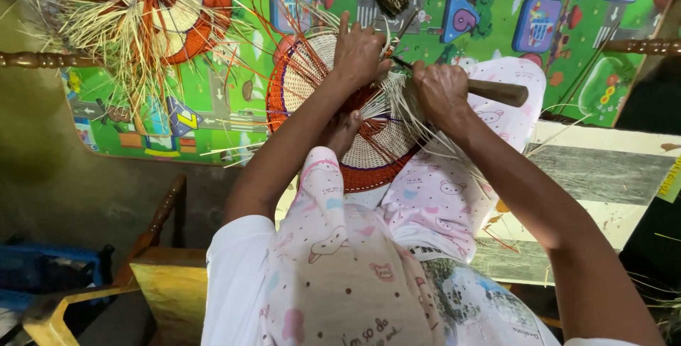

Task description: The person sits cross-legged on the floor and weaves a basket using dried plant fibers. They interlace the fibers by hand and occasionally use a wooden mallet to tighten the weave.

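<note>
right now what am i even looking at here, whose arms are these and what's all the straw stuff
This is a single picture from a camera worn on a person's head, looking straight down, so the two arms reaching away from the bottom are the wearer's own. No machine is involved.

The person sits with a round, half-woven basket piece on their lap; it is cream with an orange-red rim, and loose straw strands stick out around it. The left hand presses on the weave near its top edge. The right hand grips a tool with a brown wooden handle, its tip pushed into the strands.

Underneath lies a bright green children's play mat. At the upper left sits a second woven piece with many loose fibres. A wooden chair shows at the lower left.
</note>
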